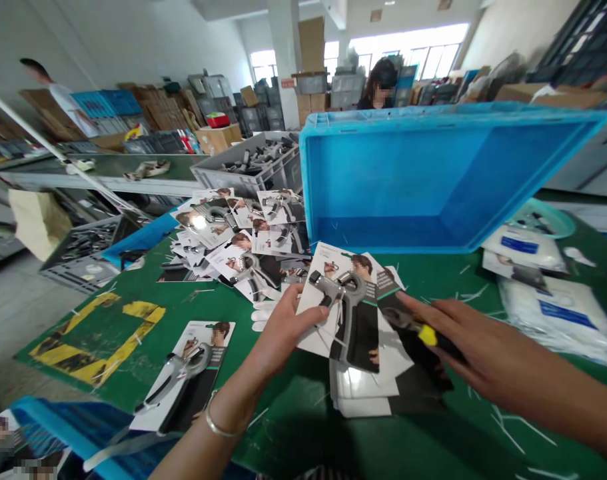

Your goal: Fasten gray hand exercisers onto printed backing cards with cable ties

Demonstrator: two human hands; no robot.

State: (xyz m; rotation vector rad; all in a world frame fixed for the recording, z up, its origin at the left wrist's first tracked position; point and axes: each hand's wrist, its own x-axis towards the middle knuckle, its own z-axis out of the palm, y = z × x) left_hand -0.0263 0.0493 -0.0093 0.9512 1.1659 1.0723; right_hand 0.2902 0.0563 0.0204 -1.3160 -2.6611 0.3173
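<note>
The picture card (369, 337) with the grey hand grip (352, 323) on it is in front of the big blue bin (383, 177), up off the green bench (278, 417). Your left hand (289, 327) pinches its left edge, thumb on the front and the other fingers behind. Your right hand (466, 333) has its fingers bent round the yellow and black cutters (427, 335), also in front of the bin, with the pointing finger stretched out. I can't tell if the blades are apart or touching.

It looks like you are snipping off the thin white tail (332, 338) that sticks out on the card. Hold the card firm, but don't bend it. Turn the tail toward the cutters, and move your left thumb well away from the blades. Snip close to the knot, and don't nick the card or scratch the grip. Mind the stack of cards (366, 405) in front of the bin too, since a slip could mark the top one. White bits (529, 430) lie nearer you than the bin, so brush them off the stack.
</note>
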